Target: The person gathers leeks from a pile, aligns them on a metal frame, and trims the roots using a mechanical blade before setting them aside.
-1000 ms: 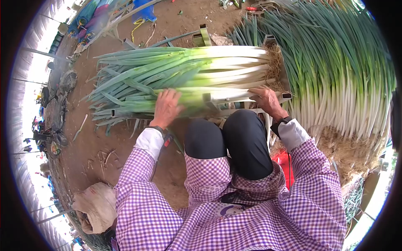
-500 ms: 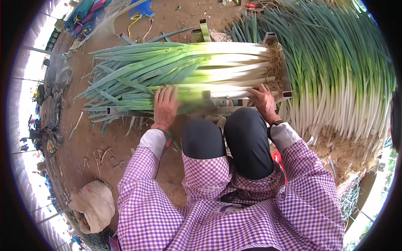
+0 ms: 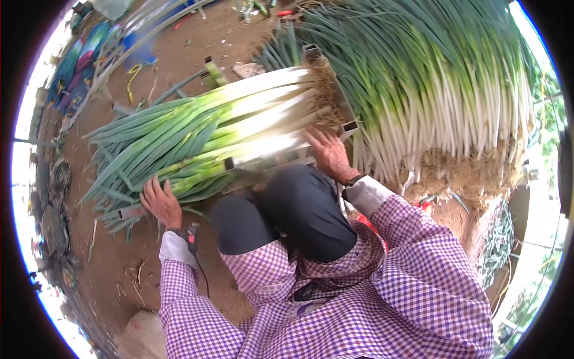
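A bundle of long green onions (image 3: pixel 257 107) lies across a metal frame (image 3: pixel 348 127) in front of my knees, its leaves to the left and its roots (image 3: pixel 326 90) to the right. My left hand (image 3: pixel 161 203) rests open at the near edge of the green leaves, beside a metal end of the frame. With fingers stretched out, my right hand (image 3: pixel 330 154) touches the white stems near the root end. Neither hand is wrapped around anything.
A large row of green onions (image 3: pixel 430 102) lies on the right, roots towards me. A pale sack (image 3: pixel 143 335) is at lower left. Blue plastic (image 3: pixel 139 48) and a yellow cord (image 3: pixel 133 81) lie on the dirt floor (image 3: pixel 230 287) at upper left.
The view has turned towards the right, so the bundle appears tilted and further left. My left hand has moved left along the leaves; my right hand stays by the root end.
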The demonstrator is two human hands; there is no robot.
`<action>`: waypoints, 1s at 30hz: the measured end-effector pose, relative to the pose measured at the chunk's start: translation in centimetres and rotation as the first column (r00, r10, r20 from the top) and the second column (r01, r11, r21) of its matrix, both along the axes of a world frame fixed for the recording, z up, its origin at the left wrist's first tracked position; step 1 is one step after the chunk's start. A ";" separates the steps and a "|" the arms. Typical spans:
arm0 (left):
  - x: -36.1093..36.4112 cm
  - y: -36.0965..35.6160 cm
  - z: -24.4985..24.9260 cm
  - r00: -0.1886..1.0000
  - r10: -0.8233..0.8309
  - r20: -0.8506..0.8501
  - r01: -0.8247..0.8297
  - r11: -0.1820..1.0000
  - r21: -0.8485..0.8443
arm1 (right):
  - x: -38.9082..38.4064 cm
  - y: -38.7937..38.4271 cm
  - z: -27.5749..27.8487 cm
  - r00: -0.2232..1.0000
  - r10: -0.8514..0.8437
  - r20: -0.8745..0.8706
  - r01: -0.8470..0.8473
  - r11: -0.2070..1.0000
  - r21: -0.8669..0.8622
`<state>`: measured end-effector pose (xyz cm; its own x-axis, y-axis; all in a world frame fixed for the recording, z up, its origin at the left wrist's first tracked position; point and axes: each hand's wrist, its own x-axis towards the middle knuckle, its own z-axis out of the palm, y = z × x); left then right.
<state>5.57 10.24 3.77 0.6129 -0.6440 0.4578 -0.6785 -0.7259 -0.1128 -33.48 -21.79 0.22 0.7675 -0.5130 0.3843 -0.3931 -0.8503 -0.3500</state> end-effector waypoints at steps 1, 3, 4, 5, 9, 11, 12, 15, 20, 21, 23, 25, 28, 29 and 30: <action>0.0 0.0 -0.7 1.000 0.011 -0.002 -0.011 1.000 -0.009 | 0.1 0.0 0.0 1.000 -0.008 -0.003 0.008 1.000 0.016; 0.3 -0.1 -1.9 1.000 0.027 -0.004 -0.027 0.999 -0.023 | 0.2 0.1 -0.4 0.999 -0.018 0.034 0.017 0.998 0.055; 0.7 0.1 -2.5 1.000 0.009 -0.002 -0.009 0.999 -0.042 | 0.2 0.2 -0.8 0.999 -0.026 0.047 0.023 0.997 0.068; 1.0 0.3 -3.1 1.000 -0.015 -0.001 0.014 0.998 -0.060 | 0.1 0.3 -1.2 0.997 -0.039 0.060 0.034 0.996 0.083; 0.5 0.0 -2.7 0.998 -0.052 -0.026 0.050 0.995 -0.086 | 0.0 0.8 -1.1 0.994 -0.065 0.089 0.047 0.980 0.191; 1.3 0.4 -3.0 0.996 -0.045 -0.072 0.041 0.998 -0.055 | -0.3 0.7 -1.1 0.993 -0.064 0.097 0.051 0.990 0.135; 1.7 0.5 -2.9 0.995 -0.040 -0.092 0.037 0.999 -0.039 | -0.3 0.6 -1.1 0.993 -0.064 0.103 0.053 0.993 0.105; 1.4 0.7 -1.3 0.976 -0.045 -0.214 0.051 0.998 0.026 | -1.8 1.2 -0.3 0.988 -0.066 0.137 0.036 0.976 0.214; 4.0 2.1 2.2 0.907 -0.149 -0.394 0.168 0.986 0.014 | -8.9 4.2 -0.4 0.953 -0.260 0.155 0.128 0.810 0.573; 4.5 2.0 2.9 0.891 -0.175 -0.419 0.176 0.984 -0.037 | -11.0 4.3 -2.1 0.921 -0.367 0.126 0.231 0.780 0.582; 2.8 -0.1 7.0 0.838 -0.187 -0.512 0.160 0.982 -0.096 | -15.3 4.2 -7.6 0.848 -0.521 -0.099 0.453 0.615 0.646; -0.2 -3.8 10.5 0.670 -0.275 -0.690 0.074 0.949 -0.307 | -18.5 4.2 -10.6 0.770 -0.555 -0.314 0.599 0.460 0.655; -8.7 -9.4 16.2 0.509 -0.375 -0.775 0.047 0.911 -0.410 | -20.5 4.8 -16.2 0.772 -0.523 -0.361 0.607 0.440 0.662; -11.0 -10.4 16.5 0.472 -0.379 -0.796 0.087 0.919 -0.385 | -20.5 4.9 -17.2 0.782 -0.502 -0.369 0.601 0.449 0.661; -13.0 -11.1 16.6 0.434 -0.379 -0.817 0.128 0.924 -0.360 | -20.3 5.1 -18.3 0.791 -0.480 -0.378 0.594 0.458 0.662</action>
